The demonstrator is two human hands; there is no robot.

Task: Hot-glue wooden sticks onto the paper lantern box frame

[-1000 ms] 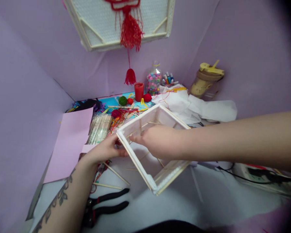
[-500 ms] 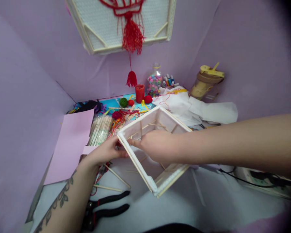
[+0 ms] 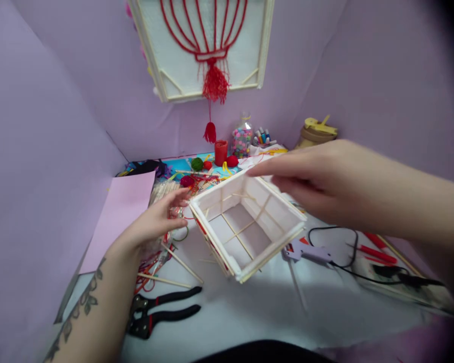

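A square open box [image 3: 249, 247] made of thin wooden sticks with white sheet walls and a padded white rim sits in the middle, its open top facing me. Crossed sticks span its bottom. My left hand [image 3: 161, 214] is just left of the box's near-left corner, fingers and thumb apart, with nothing between them. Over the far corner of the rim reaches my right hand [image 3: 314, 176], index finger stretched out and the other fingers loosely bent. Whether its fingertip touches the rim, I cannot tell.
Black-handled pliers [image 3: 166, 312] lie at front left beside loose sticks [image 3: 181, 264]. A lilac glue gun [image 3: 310, 252] with its cord is at right. Behind are a red candle [image 3: 221, 153], yarn balls [image 3: 197, 164] and a pompom bottle [image 3: 242, 138]. A framed yarn piece [image 3: 212, 60] hangs above.
My right hand has come out of the box and up to its far corner. My left hand has let go of the box's side and moved slightly left. The view has tilted up.
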